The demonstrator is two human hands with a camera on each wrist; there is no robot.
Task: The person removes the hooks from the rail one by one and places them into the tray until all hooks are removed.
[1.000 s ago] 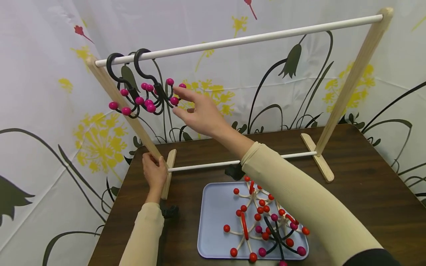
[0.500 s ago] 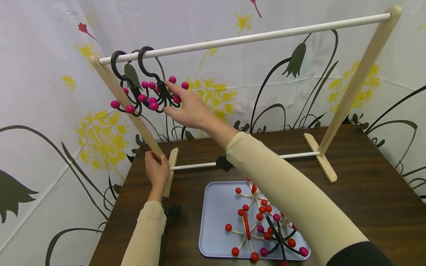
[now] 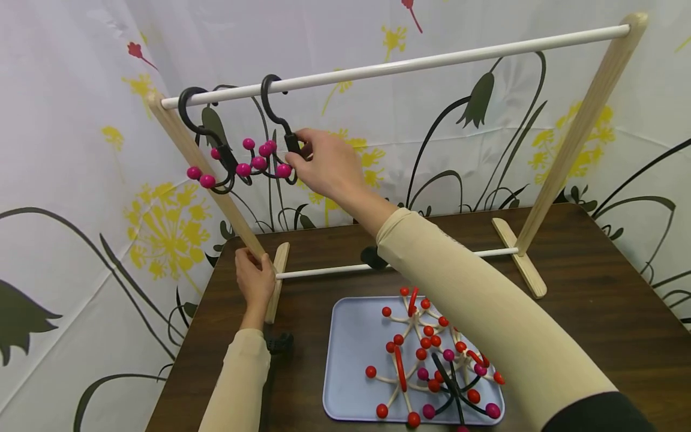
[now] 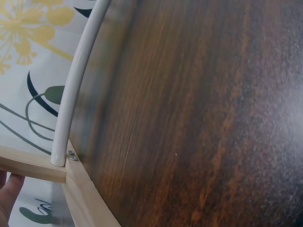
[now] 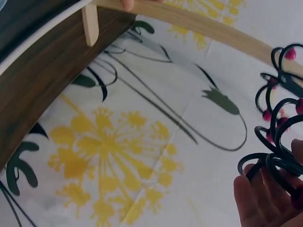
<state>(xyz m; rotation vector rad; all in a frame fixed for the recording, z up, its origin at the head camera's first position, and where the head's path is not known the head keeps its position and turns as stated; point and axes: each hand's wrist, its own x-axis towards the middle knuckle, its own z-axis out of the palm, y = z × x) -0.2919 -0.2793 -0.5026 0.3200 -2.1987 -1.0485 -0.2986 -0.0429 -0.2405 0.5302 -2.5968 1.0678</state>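
Observation:
My right hand (image 3: 332, 165) pinches the neck of a black hook hanger (image 3: 292, 143) with curved arms tipped in pink balls. Its hook sits over the white top rod (image 3: 432, 60) of a wooden rack. In the right wrist view, fingers (image 5: 244, 203) lie at the hanger's looped arms. A second black hanger (image 3: 228, 159) with pink balls hangs farther left on the rod, beside the left post (image 3: 223, 201). My left hand (image 3: 255, 282) grips that post near its foot; in the left wrist view only fingertips (image 4: 10, 191) show, behind the wood.
A pale blue tray (image 3: 345, 336) on the dark table (image 3: 621, 312) bears several cream hangers with red balls (image 3: 399, 369) and a black one with pink balls (image 3: 450, 384). My right sleeve covers part of it. The lower white bar (image 3: 324, 271) joins both posts; a flowered curtain hangs behind.
My right hand has reached in and taken the nearer black hanger by its neck. That hanger has slid right along the rod and turned. My left hand stays on the post.

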